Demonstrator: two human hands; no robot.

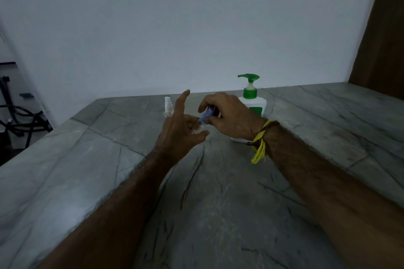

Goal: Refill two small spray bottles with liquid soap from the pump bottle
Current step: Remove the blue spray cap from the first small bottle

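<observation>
The person stands at a grey stone counter [218,203] with dark veins, in front of a plain white wall [175,17]. Both bare forearms reach forward over the counter, and the hands meet near its middle.

The left hand [181,135] grasps the clear body of a small spray bottle [200,128] between the thumb and the bent fingers, while its index finger sticks up and is free. The bottle is mostly hidden by the two hands, so I cannot tell if it touches the counter or how full it is. The right hand [227,113] is closed with its fingertips around the blue spray top [206,114] of this bottle; the top looks tilted, and I cannot tell if it is screwed on or already loose. A yellow thread band [260,142] is tied around the right wrist.

The second spray bottle [168,108], clear with a white top, stands upright on the counter just beside the left hand, behind it and apart from it. The white pump bottle [251,102] with the green pump head stands upright behind the right hand, partly covered by the wrist. At the right edge, a brown wooden panel [380,39] is seen.
</observation>
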